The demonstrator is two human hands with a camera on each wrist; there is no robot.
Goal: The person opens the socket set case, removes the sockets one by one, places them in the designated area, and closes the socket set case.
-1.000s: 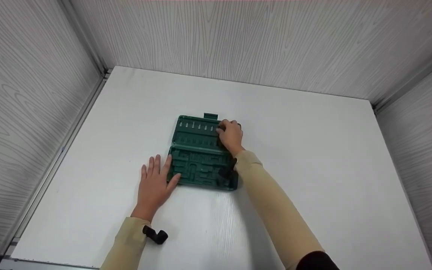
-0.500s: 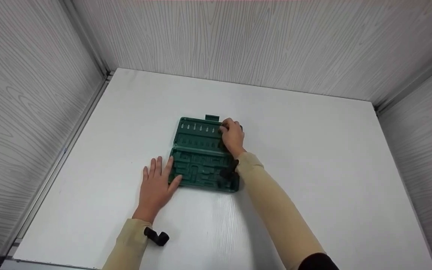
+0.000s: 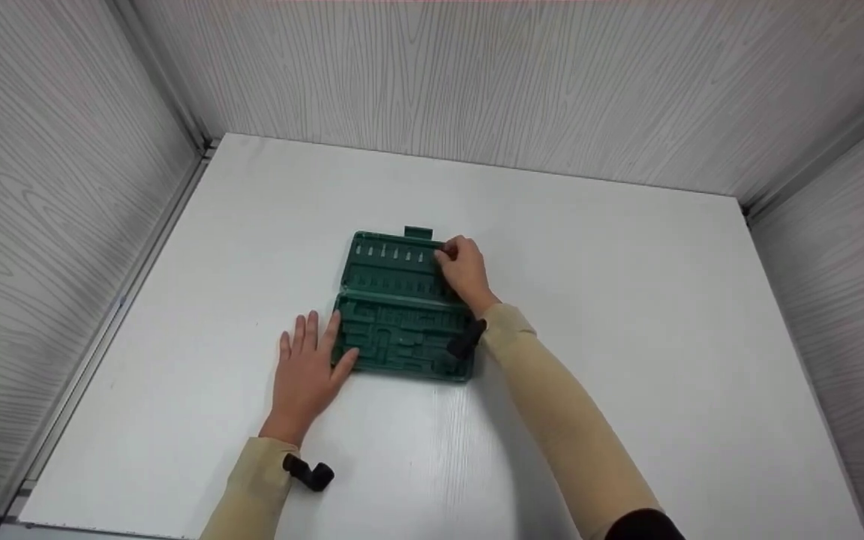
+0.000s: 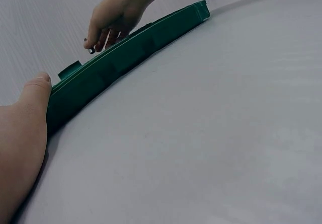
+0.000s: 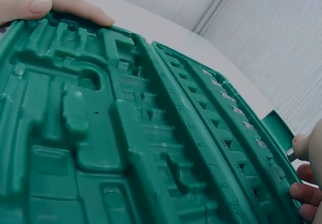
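Observation:
A green plastic tool case (image 3: 402,337) lies unfolded flat on the white table. In its far half stands a row of small silver screwdriver bits (image 5: 236,110). My right hand (image 3: 466,268) is over the right end of that row, pinching a small metal bit (image 5: 291,155) between thumb and fingers. The same bit peeks out by the thumb in the left wrist view. My left hand (image 3: 308,382) lies spread at the case's near left corner, with thumb and index finger on its edge (image 5: 12,35).
The moulded recesses (image 5: 75,108) of the near half hold no tools that I can see. A latch flap (image 3: 418,232) sticks out from the case's far edge. Wood-grain panels (image 3: 439,82) wall the white table (image 3: 612,300) at the back and both sides.
My right hand and wrist have shifted slightly to the right above the far half of the case. The left hand and the case keep their places.

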